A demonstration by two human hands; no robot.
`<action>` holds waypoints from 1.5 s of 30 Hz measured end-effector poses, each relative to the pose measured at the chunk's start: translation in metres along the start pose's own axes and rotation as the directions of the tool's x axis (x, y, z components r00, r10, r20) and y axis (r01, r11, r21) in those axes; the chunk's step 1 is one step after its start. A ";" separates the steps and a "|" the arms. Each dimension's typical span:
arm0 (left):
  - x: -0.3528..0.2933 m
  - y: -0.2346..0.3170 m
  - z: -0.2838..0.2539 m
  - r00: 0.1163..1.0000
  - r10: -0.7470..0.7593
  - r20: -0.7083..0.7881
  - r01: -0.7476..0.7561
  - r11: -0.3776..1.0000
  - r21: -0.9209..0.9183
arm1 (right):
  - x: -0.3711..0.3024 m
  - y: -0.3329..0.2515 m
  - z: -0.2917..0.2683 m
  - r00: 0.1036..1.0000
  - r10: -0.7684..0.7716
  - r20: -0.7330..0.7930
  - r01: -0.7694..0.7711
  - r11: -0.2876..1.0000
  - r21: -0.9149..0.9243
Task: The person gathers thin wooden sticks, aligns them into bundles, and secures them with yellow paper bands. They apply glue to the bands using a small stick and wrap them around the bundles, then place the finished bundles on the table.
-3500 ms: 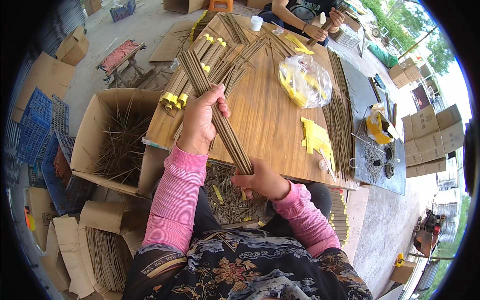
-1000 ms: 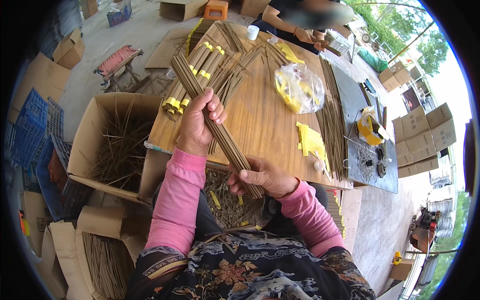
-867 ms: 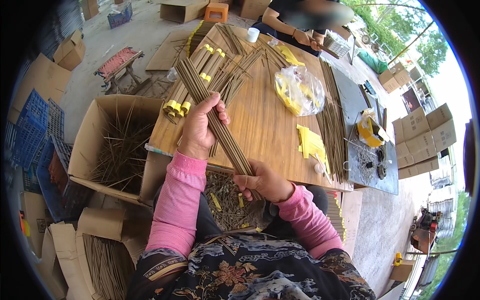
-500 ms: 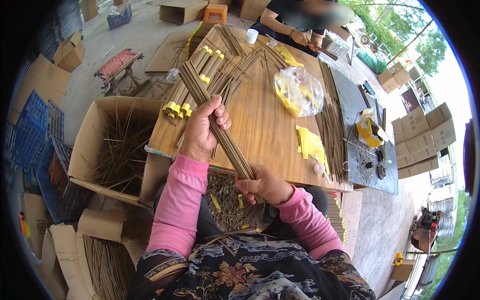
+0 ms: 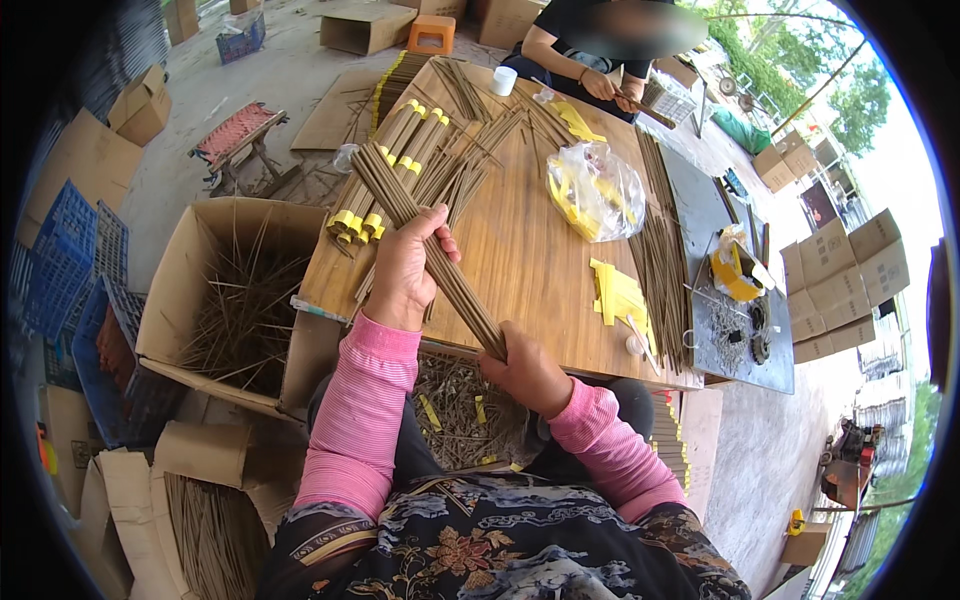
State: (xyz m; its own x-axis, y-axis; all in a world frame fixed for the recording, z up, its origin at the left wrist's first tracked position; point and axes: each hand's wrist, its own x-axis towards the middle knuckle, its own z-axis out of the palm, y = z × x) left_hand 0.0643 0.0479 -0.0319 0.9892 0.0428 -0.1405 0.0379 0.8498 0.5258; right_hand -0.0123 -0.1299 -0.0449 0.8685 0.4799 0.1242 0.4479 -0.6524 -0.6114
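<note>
A loose bundle of thin brown incense sticks point(image 5: 443, 265) slants across in front of me, over the table's near edge. My left hand point(image 5: 408, 262) is closed round its middle, thumb on top. My right hand point(image 5: 527, 371) closes on the lower end, and its back hides the stick tips. Just beyond the bundle, several finished bundles with yellow paper bands point(image 5: 357, 222) lie stacked on the wooden table point(image 5: 490, 240). Loose sticks point(image 5: 455, 185) are spread beside them. Yellow paper strips point(image 5: 622, 295) lie to the right, near a clear plastic bag point(image 5: 597, 190) with more strips inside.
A carton of jumbled sticks point(image 5: 160, 330) stands at the left, with another stick-filled carton point(image 5: 200, 445) below it. Scraps lie in a bin point(image 5: 465, 400) between my knees. A dark board point(image 5: 735, 340) adjoins the table. Across it, a co-worker's hands point(image 5: 612, 90) hold sticks.
My right hand has rolled over the bundle's lower end, covering tips that stuck out before. My left hand and the bundle have dropped slightly nearer me. The co-worker's sticks have shifted.
</note>
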 end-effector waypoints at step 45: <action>-0.015 -0.021 0.008 0.993 -0.003 0.115 0.002 1.000 0.007 | 0.032 -0.008 -0.038 0.997 0.069 -0.032 -0.057 0.959 0.277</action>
State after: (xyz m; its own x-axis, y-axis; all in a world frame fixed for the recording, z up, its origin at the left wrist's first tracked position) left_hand 0.0502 0.0257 -0.0342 0.9988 -0.0204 -0.0451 0.0413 0.8463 0.5311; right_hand 0.0197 -0.1318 -0.0069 0.9037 0.4145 0.1071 0.3210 -0.4906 -0.8101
